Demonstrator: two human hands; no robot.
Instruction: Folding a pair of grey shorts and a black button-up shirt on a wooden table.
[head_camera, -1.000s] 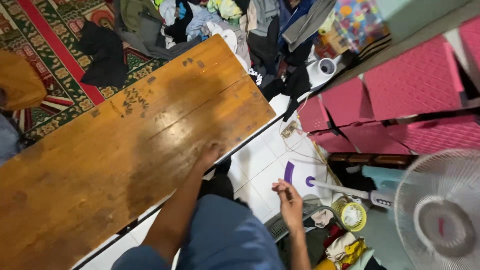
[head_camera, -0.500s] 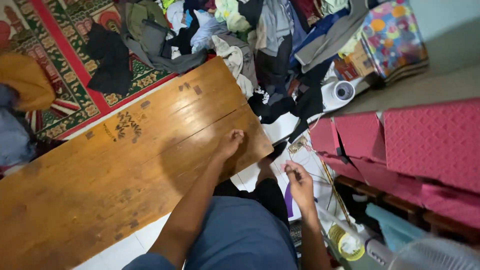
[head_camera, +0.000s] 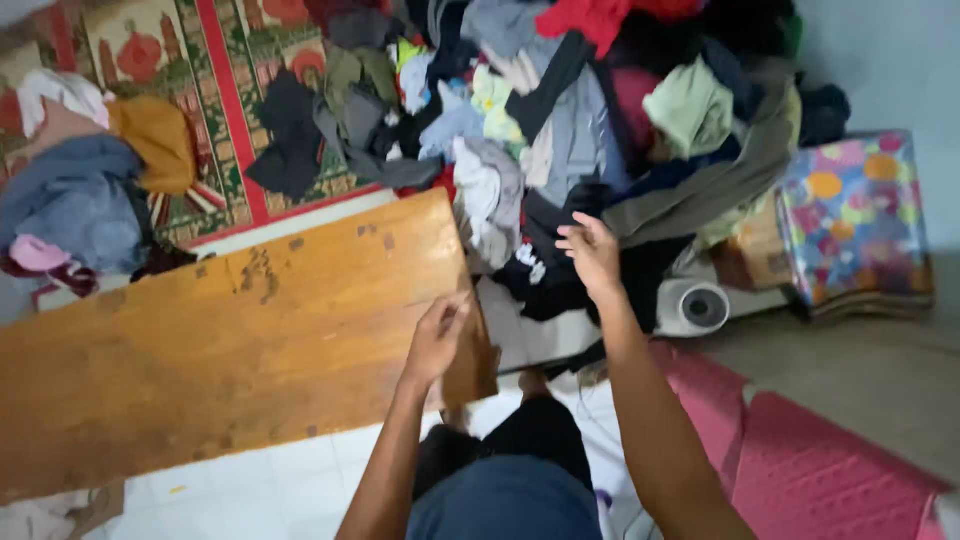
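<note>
Wooden table (head_camera: 200, 350) is being passed over; the right hand (head_camera: 592, 255), fingers spread, is being stretched toward the clothes pile (head_camera: 560, 130) beyond it, while the left hand (head_camera: 437, 340), loosely curled and empty, is hovering at the table's end. Next, one garment needs gripping.

The clothes pile (head_camera: 600, 110) runs past the top edge; the wooden table (head_camera: 200, 350) past the left.

Table (head_camera: 220, 340): amber-brown wood, dark stains. Rug (head_camera: 215, 110), upper left: red, green, cream ornament. Clothes pile (head_camera: 560, 120), top centre: grey, black, red, pale green. Mats (head_camera: 790, 470), lower right: pink, embossed.
</note>
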